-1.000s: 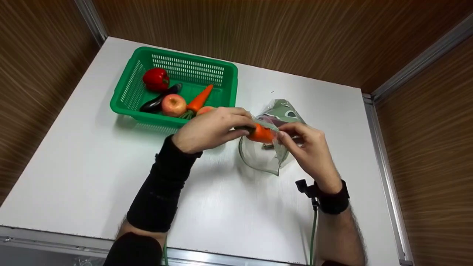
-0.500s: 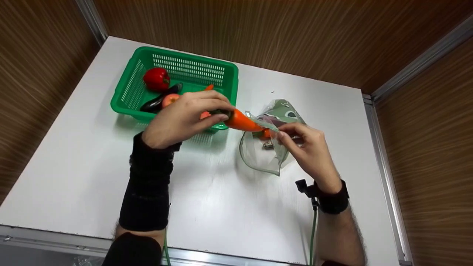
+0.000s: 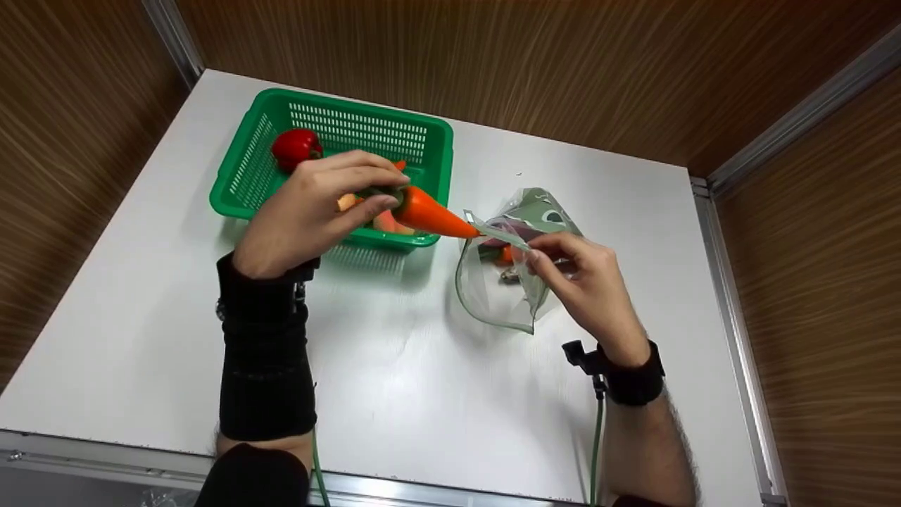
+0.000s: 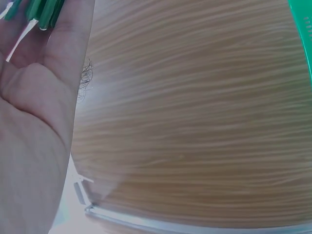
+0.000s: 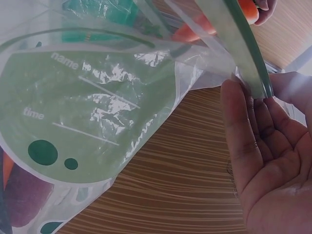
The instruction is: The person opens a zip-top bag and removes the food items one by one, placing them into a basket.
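My left hand (image 3: 310,208) pinches an orange carrot (image 3: 433,215) by its green top. The carrot hangs aslant, its tip by the upper rim of a clear zip bag (image 3: 486,322). Green stems (image 4: 46,12) show among the left fingers in the left wrist view. With thumb and fingers, my right hand (image 3: 588,282) pinches the bag's rim and keeps the mouth apart. Inside the bag lie another orange piece (image 3: 507,255) and a small brownish thing (image 3: 510,274), both partly hidden. The right wrist view shows the bag's green printed label (image 5: 92,107).
A green plastic basket (image 3: 352,104) stands at the back left, partly behind my left hand. It holds a red bell pepper (image 3: 295,149), a reddish round fruit (image 3: 391,224) and other produce mostly covered by the hand. Wood-grain walls (image 3: 493,63) enclose the white table (image 3: 415,408).
My left hand has moved left and drawn the carrot back out of the bag's mouth, so its full length shows. The right hand and bag have hardly moved.
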### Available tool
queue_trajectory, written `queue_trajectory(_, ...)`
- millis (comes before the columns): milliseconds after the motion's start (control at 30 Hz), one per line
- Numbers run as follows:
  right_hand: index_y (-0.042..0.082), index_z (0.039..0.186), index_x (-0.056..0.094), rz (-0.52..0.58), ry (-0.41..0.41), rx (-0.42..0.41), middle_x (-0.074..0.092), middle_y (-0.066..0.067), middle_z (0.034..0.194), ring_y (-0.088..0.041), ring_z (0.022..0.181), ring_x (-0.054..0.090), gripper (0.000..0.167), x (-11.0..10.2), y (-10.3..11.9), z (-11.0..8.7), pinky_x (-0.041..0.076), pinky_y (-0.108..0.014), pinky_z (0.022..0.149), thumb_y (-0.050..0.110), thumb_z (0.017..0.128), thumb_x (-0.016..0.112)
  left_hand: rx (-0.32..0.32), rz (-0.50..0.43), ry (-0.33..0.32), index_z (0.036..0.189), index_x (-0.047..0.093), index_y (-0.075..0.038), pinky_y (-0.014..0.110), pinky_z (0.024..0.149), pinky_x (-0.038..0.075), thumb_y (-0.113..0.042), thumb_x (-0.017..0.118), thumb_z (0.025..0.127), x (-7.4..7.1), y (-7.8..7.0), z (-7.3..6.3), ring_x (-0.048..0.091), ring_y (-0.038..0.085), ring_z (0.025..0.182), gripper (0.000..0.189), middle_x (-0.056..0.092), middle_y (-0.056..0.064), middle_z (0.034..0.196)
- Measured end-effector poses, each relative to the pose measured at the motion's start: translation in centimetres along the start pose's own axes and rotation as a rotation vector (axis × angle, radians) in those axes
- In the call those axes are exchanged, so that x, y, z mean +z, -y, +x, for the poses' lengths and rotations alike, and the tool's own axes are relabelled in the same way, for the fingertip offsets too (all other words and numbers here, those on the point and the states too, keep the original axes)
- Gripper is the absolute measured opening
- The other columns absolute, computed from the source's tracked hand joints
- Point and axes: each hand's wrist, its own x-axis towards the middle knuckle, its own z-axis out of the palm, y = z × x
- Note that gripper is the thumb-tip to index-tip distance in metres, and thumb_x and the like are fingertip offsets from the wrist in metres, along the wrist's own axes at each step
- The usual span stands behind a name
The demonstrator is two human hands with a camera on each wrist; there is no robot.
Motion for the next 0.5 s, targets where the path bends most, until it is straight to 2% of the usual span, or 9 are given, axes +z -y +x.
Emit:
queue_trajectory(100, -0.001, 0.122, 0.085, 0.007, 0.000, -0.007, 0.087, -0.012, 0.107, -0.004, 0.091, 0.079, 0.013, -0.02, -0.03, -0.02, 0.065, -0.014, 0.080, 0.005, 0.112, 0.078, -0.014, 0.009, -0.023, 0.143, 0.084, -0.010, 0.012, 0.118, 0.056, -0.023, 0.082, 0.111, -0.51, 0.11, -0.32, 0.076, 0.022, 0.141, 0.035, 0.083, 0.005, 0.145)
queue_trajectory(167, -0.002, 0.121, 0.085, 0.011, -0.003, -0.009, 0.087, -0.012, 0.106, -0.004, 0.091, 0.078, 0.013, -0.04, -0.06, -0.07, 0.065, -0.014, 0.080, 0.004, 0.112, 0.079, -0.024, 0.009, -0.038, 0.143, 0.085, -0.010, 0.009, 0.117, 0.054, -0.024, 0.082, 0.111, -0.78, 0.15, -0.48, 0.076, 0.023, 0.141, 0.035, 0.083, 0.005, 0.144)
queue_trajectory(500, -0.001, 0.121, 0.085, -0.002, -0.009, 0.006, 0.087, -0.012, 0.106, -0.003, 0.091, 0.078, 0.012, -0.04, -0.12, -0.13, 0.064, -0.013, 0.080, 0.004, 0.111, 0.079, -0.069, 0.033, -0.062, 0.145, 0.084, -0.011, 0.006, 0.116, 0.052, -0.025, 0.082, 0.111, -1.05, 0.74, -0.47, 0.074, 0.025, 0.143, 0.036, 0.083, 0.008, 0.146)
